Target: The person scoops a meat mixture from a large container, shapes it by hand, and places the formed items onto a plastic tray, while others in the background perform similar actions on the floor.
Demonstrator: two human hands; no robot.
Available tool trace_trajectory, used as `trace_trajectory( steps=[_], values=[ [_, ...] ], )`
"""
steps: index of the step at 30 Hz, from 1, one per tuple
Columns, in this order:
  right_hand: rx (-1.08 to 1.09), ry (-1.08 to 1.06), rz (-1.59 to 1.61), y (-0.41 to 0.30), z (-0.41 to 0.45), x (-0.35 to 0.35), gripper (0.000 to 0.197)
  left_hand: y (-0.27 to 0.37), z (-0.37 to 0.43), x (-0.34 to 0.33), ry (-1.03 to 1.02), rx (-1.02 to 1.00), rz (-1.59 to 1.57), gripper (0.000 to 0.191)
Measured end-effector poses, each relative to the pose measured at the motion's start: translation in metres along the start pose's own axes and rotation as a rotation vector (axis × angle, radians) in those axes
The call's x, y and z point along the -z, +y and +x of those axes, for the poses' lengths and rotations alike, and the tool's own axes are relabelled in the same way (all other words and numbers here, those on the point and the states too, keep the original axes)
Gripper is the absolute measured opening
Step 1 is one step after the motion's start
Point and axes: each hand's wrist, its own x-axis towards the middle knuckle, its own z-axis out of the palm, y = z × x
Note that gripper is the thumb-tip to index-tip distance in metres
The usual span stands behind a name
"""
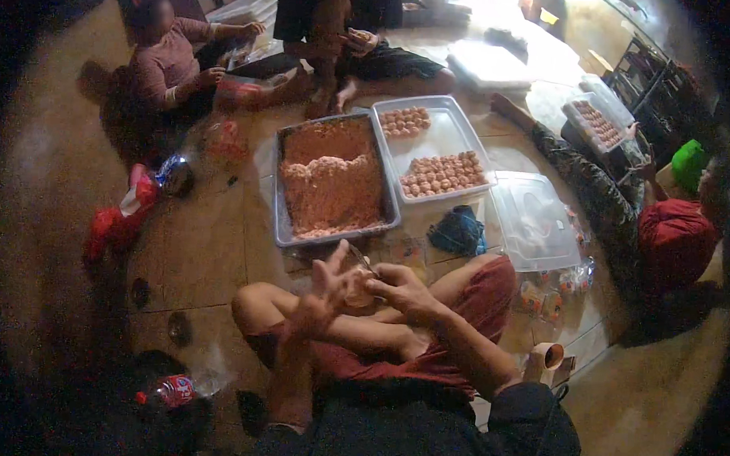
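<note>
My left hand [331, 284] is raised over my crossed legs, its fingers apart and blurred. Whether something lies in its palm is hard to tell. With my right hand [404, 288] I grip a thin, dark tool [364, 261], which slants up towards the left fingers; its exact kind is unclear. Just beyond my hands is a plastic tub [395, 212] of reddish-brown, crumbly food mixture [333, 197], a paler ridge across it. Beside it on the right, a clear plastic tray [450, 131] bears two groups of small, pinkish-brown balls [444, 173].
A dark blue cloth or bag [458, 230] and a translucent lid [537, 225] lie right of the tub. Small printed packets [540, 299] are beyond my right knee. A plastic bottle [178, 390] lies at lower left. Several people sit around; one person [675, 245] has another ball tray [598, 124].
</note>
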Motion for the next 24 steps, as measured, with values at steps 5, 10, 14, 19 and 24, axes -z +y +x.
trace_trajectory(
  steps=[5,10,14,19,24],
  values=[
    [0.019,-0.040,0.021,-0.057,0.004,-0.032,0.029,-0.031,0.020,0.071,-0.197,-0.290,0.789,0.039],
    [0.191,0.271,-0.307,-0.056,-0.001,-0.016,0.022,-0.019,0.025,0.034,-0.034,-0.690,1.104,0.021],
    [0.097,0.278,-0.048,0.024,-0.015,0.001,0.021,-0.006,0.027,0.030,0.192,-0.835,1.579,0.019],
    [-0.123,0.161,0.369,0.048,-0.030,-0.013,0.019,-0.008,0.021,-0.002,0.210,-0.637,0.728,0.035],
    [0.319,0.268,-0.578,0.004,-0.021,-0.011,0.025,-0.009,0.015,0.023,0.285,-0.902,1.292,0.049]
  ],
)
